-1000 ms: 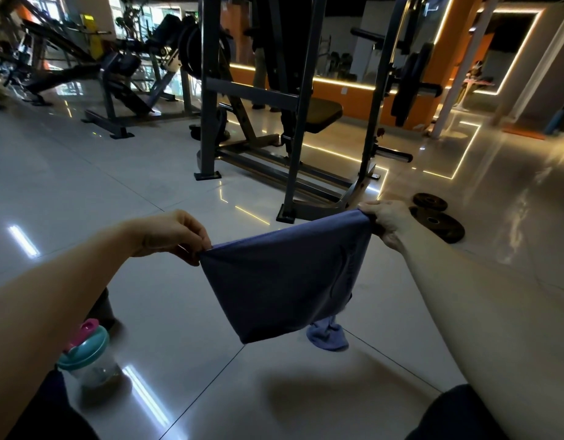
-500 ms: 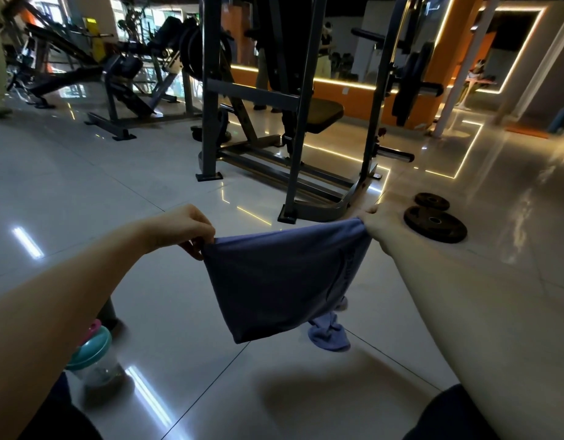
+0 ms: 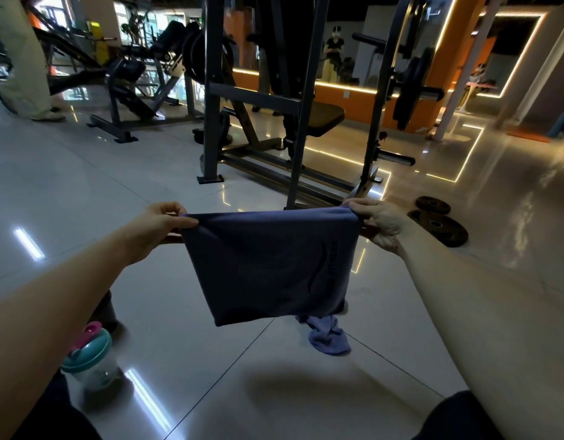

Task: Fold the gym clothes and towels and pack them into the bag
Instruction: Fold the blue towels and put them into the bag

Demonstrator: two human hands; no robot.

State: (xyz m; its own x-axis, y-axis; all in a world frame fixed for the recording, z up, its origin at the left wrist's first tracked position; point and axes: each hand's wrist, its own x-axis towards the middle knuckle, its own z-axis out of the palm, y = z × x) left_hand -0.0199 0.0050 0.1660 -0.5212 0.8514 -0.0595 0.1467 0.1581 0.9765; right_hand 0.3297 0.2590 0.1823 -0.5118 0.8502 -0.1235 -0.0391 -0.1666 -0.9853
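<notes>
**Navy garment point(image 3: 271, 268), doubled over, hanging mid-air**

Risking collapse of the fold, and a drop onto the floor point(image 3: 210, 392), through any loosening of either pinch. Being gripped at the top corners: left hand point(image 3: 161, 223) and right hand point(image 3: 380, 223), fingers clamped on fabric. Hanging centre, between both hands. Showing smooth and dark, faint print near right edge.

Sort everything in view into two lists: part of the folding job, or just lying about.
Job: blue garment, pinched at its top corners by left hand and right hand; lighter blue cloth beneath it.
Lying about: shaker bottle, two weight plates, weight rack.
</notes>
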